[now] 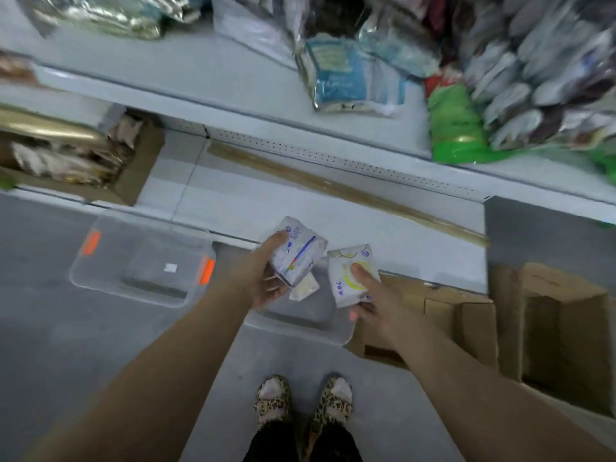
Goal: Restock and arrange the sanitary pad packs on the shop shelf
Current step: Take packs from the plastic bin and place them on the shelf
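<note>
Fingers (277, 237) of the left hand (265, 283) are curled round a white and blue pad pack (298, 251), gripping it by its left edge, and a smaller pale pack (305, 289) pokes out just under it; whether the same hand holds that one I cannot tell. Just to the right, the right hand (378, 303) pinches a white pad pack with a yellow ring (346, 278), thumb pressed flat on its face and the other fingers tucked beneath. The two packs sit side by side, nearly touching, in the air above a clear plastic bin (300, 331) on the floor (50, 328). A second clear bin (100, 271) with orange latches (206, 270) stands to the left. Open cardboard boxes (550, 311) stand to the right. Beyond the hands lies the white bottom shelf (300, 201), mostly bare, with a brown box of goods (140, 175) at its far left. Above it the upper shelf (200, 78) carries a blue pack (343, 75), green bags (456, 128) and blurred silvery packets (533, 78). Nearest of all, two leopard-print slippers (270, 400) point toward the shelf.
</note>
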{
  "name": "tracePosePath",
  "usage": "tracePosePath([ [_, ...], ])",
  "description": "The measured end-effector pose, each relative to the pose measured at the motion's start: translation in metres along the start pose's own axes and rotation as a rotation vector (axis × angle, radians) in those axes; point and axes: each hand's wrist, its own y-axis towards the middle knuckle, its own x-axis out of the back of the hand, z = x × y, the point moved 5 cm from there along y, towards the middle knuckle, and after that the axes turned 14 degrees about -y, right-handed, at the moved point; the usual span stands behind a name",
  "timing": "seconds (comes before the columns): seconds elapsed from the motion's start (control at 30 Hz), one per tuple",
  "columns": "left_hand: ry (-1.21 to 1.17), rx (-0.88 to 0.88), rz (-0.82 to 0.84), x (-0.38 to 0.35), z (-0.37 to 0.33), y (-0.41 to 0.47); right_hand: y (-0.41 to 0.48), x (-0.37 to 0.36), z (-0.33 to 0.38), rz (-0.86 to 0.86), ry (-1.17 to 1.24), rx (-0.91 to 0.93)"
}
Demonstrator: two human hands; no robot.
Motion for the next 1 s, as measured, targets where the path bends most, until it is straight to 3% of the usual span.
tracePosePath([
  [0.3,0.232,-0.206,0.265,-0.120,-0.059,-0.175,-0.177,0.073,0.107,-0.117,0.185,0.246],
  [0.43,0.188,-0.336,0.394,-0.186,-0.066,-0.234,-0.237,0.130,0.150,-0.143,0.241,0.415],
  [0.77,0.264,-0.575,0.676,-0.352,0.009,-0.373,-0.375,0.302,0.186,-0.229,0.218,0.708],
  [1.0,0.216,-0.855,0.649,-0.429,0.051,-0.425,-0.442,0.394,0.196,-0.241,0.229,0.856],
])
